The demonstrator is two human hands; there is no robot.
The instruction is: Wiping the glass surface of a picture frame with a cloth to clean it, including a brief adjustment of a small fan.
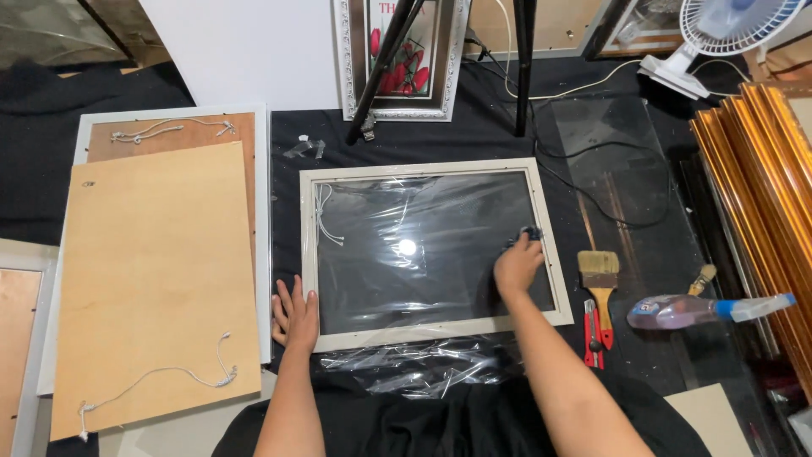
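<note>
A cream-white rectangular picture frame [427, 253] lies flat on the black cloth-covered work surface [474, 140] straight ahead of the person, its long axis running left to right, with a dark sheet of glass [440, 271] inside it and loose clear plastic film [414, 364] crumpled along its near rail. The right hand [517, 265] is on the glass close to the frame's right rail, a little above the middle of that side, fingers curled around a small dark wad, seemingly a cloth [528, 233], which pokes out just beyond the fingertips toward the far right corner; the unwiped run of glass therefore stretches away to the left of this hand. The left hand [296, 315] rests open and flat, fingers spread, on the surface, touching the outer edge of the frame's near left corner and holding nothing. A thin white cord [326, 216] lies on the glass near the left rail, closer to the left hand than to the right. Just right of the frame, well within the right hand's side, lie a flat wooden-handled paintbrush [600, 279], a red utility knife [594, 334] and a clear spray bottle with a blue nozzle [706, 310] on its side. A pale brown backing board [152, 279] lies to the left
</note>
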